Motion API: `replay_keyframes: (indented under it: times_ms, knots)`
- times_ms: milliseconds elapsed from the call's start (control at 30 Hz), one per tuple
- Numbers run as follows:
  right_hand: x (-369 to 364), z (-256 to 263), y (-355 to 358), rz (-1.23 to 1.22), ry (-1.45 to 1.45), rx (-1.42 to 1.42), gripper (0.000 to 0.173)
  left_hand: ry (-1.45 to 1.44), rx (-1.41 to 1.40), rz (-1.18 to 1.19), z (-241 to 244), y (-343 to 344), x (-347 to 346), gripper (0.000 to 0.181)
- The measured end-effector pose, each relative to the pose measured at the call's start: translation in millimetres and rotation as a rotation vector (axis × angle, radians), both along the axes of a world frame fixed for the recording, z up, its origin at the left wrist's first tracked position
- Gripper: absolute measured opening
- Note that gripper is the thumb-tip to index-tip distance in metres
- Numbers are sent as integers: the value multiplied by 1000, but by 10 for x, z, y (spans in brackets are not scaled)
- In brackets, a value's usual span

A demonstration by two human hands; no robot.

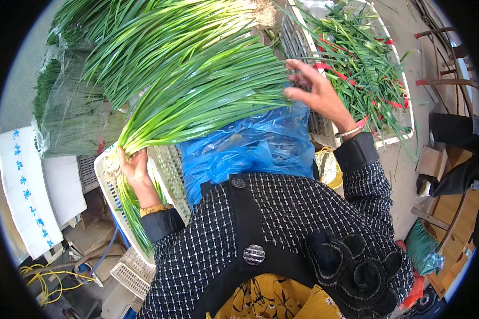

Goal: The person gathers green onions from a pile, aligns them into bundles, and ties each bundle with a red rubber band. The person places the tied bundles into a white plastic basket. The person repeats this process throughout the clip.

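My left hand (134, 166) grips the pale base of a bunch of long green leafy stalks, likely garlic chives (207, 95). The leaves fan out to the right over the blue plastic sheet (247, 143) on my lap. Near the leaf tips is my right hand (308, 85), its fingers spread and thumb apart, holding nothing; whether it touches the tips is unclear. Beyond the bunch lies a larger pile of the same greens (175, 36), with stringy roots (264, 14) at its right end.
A white plastic crate (412, 119) at the right holds loose leaves and red ties. Another white crate (99, 167) with greens is at my left. Bagged greens (78, 103) and white foam boards (28, 195) are farther left. A co-worker's dark-clad leg (451, 131) shows at far right.
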State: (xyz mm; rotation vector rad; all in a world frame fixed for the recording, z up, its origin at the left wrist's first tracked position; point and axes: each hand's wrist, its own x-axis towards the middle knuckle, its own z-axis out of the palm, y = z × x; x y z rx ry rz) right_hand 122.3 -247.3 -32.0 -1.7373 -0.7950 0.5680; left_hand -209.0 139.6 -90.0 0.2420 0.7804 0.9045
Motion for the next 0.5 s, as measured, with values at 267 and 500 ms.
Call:
replay_keyframes:
  times_ms: [267,500]
  knots:
    - [-3,-384,378,-297,-50,-41,49,-53,89,-151,-48,-7,65,54]
    - [240,-169,371,-298,-155,-16,24,104,147,-48,90,-52,165,54]
